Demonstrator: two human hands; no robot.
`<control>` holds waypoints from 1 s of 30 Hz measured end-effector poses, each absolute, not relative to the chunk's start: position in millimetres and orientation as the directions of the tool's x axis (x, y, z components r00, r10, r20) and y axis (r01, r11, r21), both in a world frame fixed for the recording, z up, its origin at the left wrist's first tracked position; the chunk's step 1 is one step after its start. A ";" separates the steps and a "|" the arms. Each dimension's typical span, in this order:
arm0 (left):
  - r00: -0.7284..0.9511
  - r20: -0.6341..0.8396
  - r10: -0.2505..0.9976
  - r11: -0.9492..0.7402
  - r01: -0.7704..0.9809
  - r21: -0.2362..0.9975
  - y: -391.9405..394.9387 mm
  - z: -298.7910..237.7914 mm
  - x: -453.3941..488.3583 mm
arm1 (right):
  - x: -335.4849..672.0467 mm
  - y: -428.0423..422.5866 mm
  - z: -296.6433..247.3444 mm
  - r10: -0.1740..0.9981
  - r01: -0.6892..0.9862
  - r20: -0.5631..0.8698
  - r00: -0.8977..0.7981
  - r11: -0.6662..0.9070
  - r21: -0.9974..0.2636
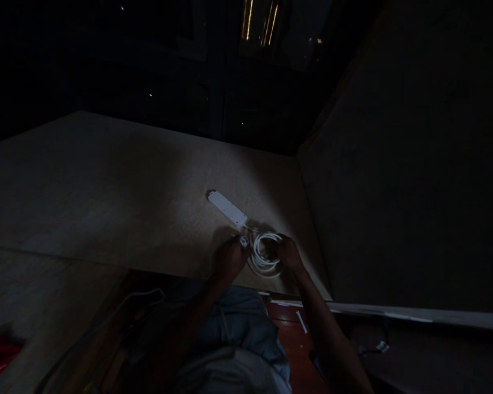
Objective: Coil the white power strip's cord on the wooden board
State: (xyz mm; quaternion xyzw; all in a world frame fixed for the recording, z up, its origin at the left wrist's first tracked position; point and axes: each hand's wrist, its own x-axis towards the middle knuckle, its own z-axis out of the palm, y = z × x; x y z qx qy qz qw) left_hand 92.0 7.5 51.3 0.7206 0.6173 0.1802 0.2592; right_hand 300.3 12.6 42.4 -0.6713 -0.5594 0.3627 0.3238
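A white power strip (227, 208) lies on the pale stone-like ledge, slanting down to the right. Its white cord (265, 263) runs from the lower end into several loops. My right hand (288, 253) is closed around the right side of this coil. Just left of the loops, my left hand (232, 257) is closed on the plug end (244, 241) of the cord, whose pale tip shows by the thumb. Dim light hides most of the fingers on both hands.
The ledge (156, 180) reaches far to the left, and a dark wall (402, 164) rises on the right. Dark window panes stand beyond it. A red shiny item (0, 355) lies at the lower left. Below is a reddish floor (296, 350) with a thin white strip (301, 322).
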 end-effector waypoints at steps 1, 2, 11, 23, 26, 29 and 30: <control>0.169 -0.051 0.984 -0.108 0.804 0.584 9.7 50.3 96.9 | 301.5 8.6 42.1 0.984 0.517 -0.119 0.134 -0.172 -0.838; 0.167 -0.027 0.986 -0.121 0.805 0.581 11.9 48.8 101.0 | 302.8 4.4 42.0 0.981 0.520 -0.112 0.158 -0.179 -0.835; 0.154 -0.016 0.988 -0.035 0.324 0.946 28.8 34.9 140.9 | 311.5 -25.2 54.4 0.958 0.474 -0.097 0.271 -0.220 -0.853; 0.366 0.119 0.923 -0.232 0.283 0.931 22.4 41.9 190.6 | 344.2 -43.3 44.3 0.876 0.291 -0.117 0.468 -0.278 -0.915; 0.461 0.201 0.864 -0.335 0.230 0.914 26.1 28.2 205.3 | 353.7 -49.1 40.4 0.844 0.286 -0.098 0.528 -0.286 -0.915; 0.549 0.241 0.800 -0.404 0.196 0.894 36.5 13.2 220.3 | 357.7 -56.8 36.6 0.799 0.271 -0.106 0.592 -0.322 -0.907; 0.583 0.247 0.774 -0.420 0.180 0.890 41.0 9.5 224.7 | 358.0 -59.6 35.3 0.785 0.268 -0.106 0.610 -0.330 -0.905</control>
